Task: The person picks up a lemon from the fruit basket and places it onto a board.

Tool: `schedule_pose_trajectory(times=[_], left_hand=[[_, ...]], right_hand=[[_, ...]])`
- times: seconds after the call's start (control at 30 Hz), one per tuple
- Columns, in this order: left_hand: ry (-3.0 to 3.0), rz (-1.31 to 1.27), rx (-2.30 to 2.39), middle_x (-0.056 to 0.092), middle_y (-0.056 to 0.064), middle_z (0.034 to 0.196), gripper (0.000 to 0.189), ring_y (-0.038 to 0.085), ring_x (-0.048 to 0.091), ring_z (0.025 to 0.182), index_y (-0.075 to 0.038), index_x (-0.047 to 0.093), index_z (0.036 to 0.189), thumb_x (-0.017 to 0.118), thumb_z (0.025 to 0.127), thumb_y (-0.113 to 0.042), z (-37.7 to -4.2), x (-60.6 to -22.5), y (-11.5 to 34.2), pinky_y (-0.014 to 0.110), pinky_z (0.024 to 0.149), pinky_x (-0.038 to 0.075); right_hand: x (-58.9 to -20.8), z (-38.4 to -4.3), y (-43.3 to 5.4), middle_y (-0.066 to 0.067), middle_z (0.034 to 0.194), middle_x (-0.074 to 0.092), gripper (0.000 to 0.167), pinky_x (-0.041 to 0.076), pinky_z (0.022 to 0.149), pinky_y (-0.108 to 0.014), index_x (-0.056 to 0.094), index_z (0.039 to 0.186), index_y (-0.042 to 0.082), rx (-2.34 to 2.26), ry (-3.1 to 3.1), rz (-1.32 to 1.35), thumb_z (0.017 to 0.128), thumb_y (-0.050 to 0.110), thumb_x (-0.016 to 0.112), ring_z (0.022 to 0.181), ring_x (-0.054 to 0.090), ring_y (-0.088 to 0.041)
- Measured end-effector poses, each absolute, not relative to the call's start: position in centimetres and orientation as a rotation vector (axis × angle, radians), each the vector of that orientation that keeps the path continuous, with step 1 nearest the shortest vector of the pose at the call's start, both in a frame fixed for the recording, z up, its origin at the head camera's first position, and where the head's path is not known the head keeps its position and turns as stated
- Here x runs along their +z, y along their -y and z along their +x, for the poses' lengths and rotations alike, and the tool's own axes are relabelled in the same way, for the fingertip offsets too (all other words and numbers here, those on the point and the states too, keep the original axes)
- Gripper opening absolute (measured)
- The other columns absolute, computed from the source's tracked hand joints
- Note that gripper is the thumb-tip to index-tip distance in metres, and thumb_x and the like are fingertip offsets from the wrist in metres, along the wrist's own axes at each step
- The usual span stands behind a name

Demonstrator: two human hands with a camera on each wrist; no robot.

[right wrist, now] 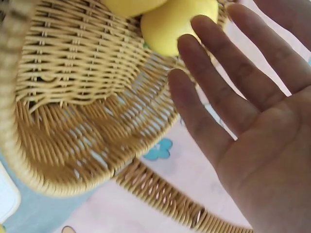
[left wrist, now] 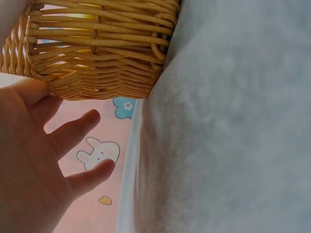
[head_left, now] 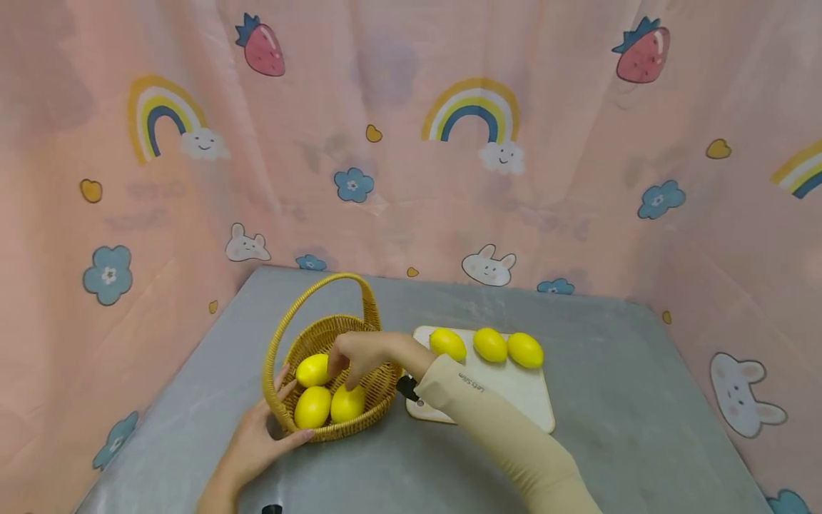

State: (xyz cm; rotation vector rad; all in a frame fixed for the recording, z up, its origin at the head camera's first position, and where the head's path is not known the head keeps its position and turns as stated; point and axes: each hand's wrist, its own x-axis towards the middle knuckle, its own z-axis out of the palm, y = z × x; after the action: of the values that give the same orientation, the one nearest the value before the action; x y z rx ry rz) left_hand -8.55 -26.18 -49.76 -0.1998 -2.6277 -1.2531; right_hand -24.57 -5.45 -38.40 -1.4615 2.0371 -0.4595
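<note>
A wicker basket (head_left: 347, 432) with a tall arched handle stands on the table's left half, holding three lemons (head_left: 312, 407). My left hand (head_left: 253, 439) grips its near-left side, thumb along the front rim and fingers outside; two fingers stick out free in the left wrist view. Reaching in from the right, my right hand (head_left: 362, 355) is over the lemons, its fingers pointing down. The right wrist view shows its fingers (right wrist: 218, 92) fairly straight, fingertips overlapping a yellow lemon (right wrist: 170, 29) and not curled round it.
Right of the basket lies a white cutting board (head_left: 514, 392), with three more lemons (head_left: 490, 345) in a row along its far edge. My right forearm crosses over the board's near-left part. Behind the grey table (head_left: 616, 400) hangs a pink patterned curtain (head_left: 398, 235).
</note>
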Motion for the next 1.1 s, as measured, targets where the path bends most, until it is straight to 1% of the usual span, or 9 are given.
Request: schedule_pose_trajectory(times=[0.07,0.2,0.33,0.43,0.53,0.63,0.87,1.1], left_hand=[[2.630,-0.193,-1.258,0.023,0.002,0.164,0.081,0.044,0.032,0.141,-0.011,0.049,0.147,0.085,0.080,-0.037,-8.6,-49.8,26.1,0.074,0.101,0.030],[2.637,-0.186,-1.255,0.022,0.002,0.165,0.078,0.044,0.032,0.141,-0.010,0.051,0.146,0.084,0.080,-0.037,-8.7,-49.9,26.1,0.074,0.101,0.032],[2.631,-0.199,-1.250,0.022,0.001,0.165,0.077,0.043,0.033,0.141,-0.008,0.053,0.144,0.084,0.080,-0.038,-8.9,-50.0,26.0,0.072,0.101,0.034],[2.621,-0.204,-1.256,0.023,0.001,0.165,0.076,0.042,0.035,0.140,-0.007,0.054,0.143,0.085,0.080,-0.037,-9.0,-50.0,25.9,0.071,0.102,0.034],[2.614,-0.204,-1.266,0.023,0.002,0.165,0.075,0.041,0.034,0.140,-0.007,0.055,0.141,0.085,0.079,-0.036,-9.1,-50.0,25.9,0.071,0.102,0.034],[2.607,-0.202,-1.282,0.024,0.003,0.164,0.073,0.040,0.032,0.142,-0.007,0.057,0.139,0.086,0.079,-0.035,-9.0,-49.9,25.9,0.071,0.103,0.033],[2.599,-0.203,-1.282,0.025,0.003,0.164,0.065,0.039,0.032,0.142,-0.010,0.062,0.133,0.087,0.078,-0.035,-9.0,-50.0,26.0,0.070,0.103,0.033],[2.602,-0.197,-1.272,0.025,0.001,0.164,0.067,0.039,0.032,0.142,-0.008,0.061,0.134,0.086,0.078,-0.035,-8.8,-50.0,26.2,0.069,0.103,0.034]], right_hand=[[-38.8,-24.3,5.9,-0.006,0.116,0.072,0.034,0.049,0.087,-0.016,0.072,0.119,0.002,-0.394,-2.038,-1.466,0.085,0.001,0.077,0.111,0.064,-0.020],[-39.5,-23.8,6.4,0.002,0.112,0.071,0.035,0.049,0.084,-0.017,0.073,0.118,0.007,-0.298,-2.041,-1.449,0.083,0.003,0.079,0.108,0.062,-0.016],[-39.8,-23.2,6.6,0.006,0.112,0.068,0.037,0.048,0.086,-0.018,0.073,0.117,0.011,-0.211,-2.058,-1.388,0.082,0.002,0.080,0.108,0.060,-0.012],[-39.9,-22.8,6.7,0.007,0.114,0.067,0.037,0.048,0.090,-0.020,0.073,0.116,0.013,-0.159,-2.061,-1.367,0.081,0.000,0.079,0.110,0.058,-0.008],[-40.0,-22.6,6.8,0.007,0.114,0.065,0.037,0.049,0.091,-0.021,0.073,0.113,0.014,-0.120,-2.063,-1.361,0.080,-0.002,0.079,0.110,0.057,-0.008],[-40.1,-22.6,6.9,0.006,0.114,0.063,0.038,0.049,0.089,-0.023,0.071,0.112,0.015,-0.090,-2.066,-1.344,0.080,-0.004,0.079,0.108,0.055,-0.009],[-40.4,-22.4,7.0,0.006,0.111,0.058,0.040,0.048,0.077,-0.023,0.067,0.110,0.018,-0.024,-2.073,-1.283,0.079,-0.004,0.080,0.096,0.050,-0.010],[-41.0,-22.7,7.2,0.005,0.114,0.057,0.045,0.047,0.075,-0.023,0.067,0.117,0.017,-0.019,-2.046,-1.274,0.080,-0.005,0.078,0.095,0.049,-0.011]])
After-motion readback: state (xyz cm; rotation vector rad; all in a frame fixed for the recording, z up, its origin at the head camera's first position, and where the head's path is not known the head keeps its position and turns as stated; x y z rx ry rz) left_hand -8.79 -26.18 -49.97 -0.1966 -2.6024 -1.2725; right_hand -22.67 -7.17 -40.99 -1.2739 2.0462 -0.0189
